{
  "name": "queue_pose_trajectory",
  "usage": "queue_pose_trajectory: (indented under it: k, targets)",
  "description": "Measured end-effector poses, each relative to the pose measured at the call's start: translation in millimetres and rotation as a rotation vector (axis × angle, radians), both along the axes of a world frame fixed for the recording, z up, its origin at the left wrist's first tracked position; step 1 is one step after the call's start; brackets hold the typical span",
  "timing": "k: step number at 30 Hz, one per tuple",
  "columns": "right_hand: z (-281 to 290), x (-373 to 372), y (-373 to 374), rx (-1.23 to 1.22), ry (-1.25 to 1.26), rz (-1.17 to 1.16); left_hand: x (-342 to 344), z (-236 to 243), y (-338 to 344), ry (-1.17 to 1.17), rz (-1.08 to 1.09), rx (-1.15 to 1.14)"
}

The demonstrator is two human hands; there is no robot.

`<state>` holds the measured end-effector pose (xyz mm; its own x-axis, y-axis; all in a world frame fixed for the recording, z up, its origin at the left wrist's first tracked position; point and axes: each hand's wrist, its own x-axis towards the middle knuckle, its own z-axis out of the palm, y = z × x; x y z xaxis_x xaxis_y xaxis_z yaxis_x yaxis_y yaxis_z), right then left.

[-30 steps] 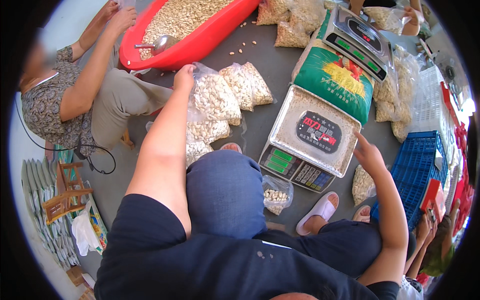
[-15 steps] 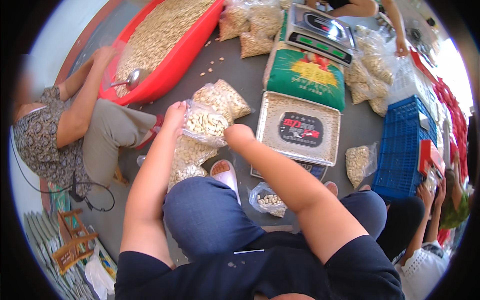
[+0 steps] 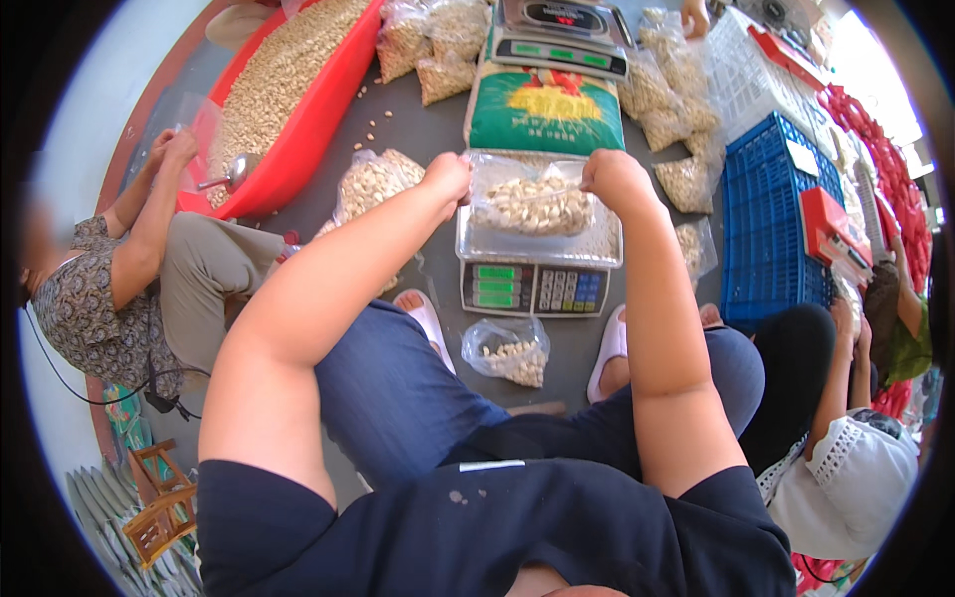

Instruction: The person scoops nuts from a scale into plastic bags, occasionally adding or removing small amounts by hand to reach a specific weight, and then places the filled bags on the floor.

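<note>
A clear bag of pale, flat seeds or nuts [image 3: 532, 207] lies on the metal pan of a digital scale [image 3: 532, 284], which shows green displays and a keypad. My left hand [image 3: 450, 179] grips the bag's left end, fingers closed on the plastic. My right hand [image 3: 609, 179] is closed on its right end. A smaller, partly filled bag [image 3: 507, 353] sits on the floor below the scale, between my feet.
A red tub [image 3: 338, 70] of seeds with a scoop [image 3: 237, 171] stands upper left, beside a seated person [image 3: 95, 298]. Filled bags [image 3: 433, 45], a green sack [image 3: 542, 109] with another scale [image 3: 557, 45], and blue crates [image 3: 771, 239] surround me. Other people work at right [image 3: 836, 478].
My hands have carried the bag rightward onto the near scale. Earlier my right hand pointed by the empty pan, then reached to the bag in my left hand.
</note>
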<state>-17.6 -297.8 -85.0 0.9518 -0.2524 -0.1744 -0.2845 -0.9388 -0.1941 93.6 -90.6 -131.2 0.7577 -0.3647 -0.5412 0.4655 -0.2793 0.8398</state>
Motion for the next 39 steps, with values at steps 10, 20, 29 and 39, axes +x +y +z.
queue_pose_trajectory:
  k: [10, 20, 29, 39]
  targets:
    - [-42.0, -23.0, -53.4, 0.366, 0.074, 0.082, -20.7, -42.0, -32.1, -0.201, -0.21, 0.392]
    - [12.1, -5.1, -14.0, 0.254, -0.358, 0.113, -27.5, 64.4, -33.3, -0.394, 0.095, -0.41]
    - [-133.9, 4.4, 12.2, -0.003, 0.124, 0.192, -53.3, -42.6, -85.3, -0.937, -0.522, 0.3]
    - [-130.0, 8.3, 5.3, 0.213, -0.272, -0.243, -46.8, -67.3, -72.0, -0.681, -0.754, 0.92]
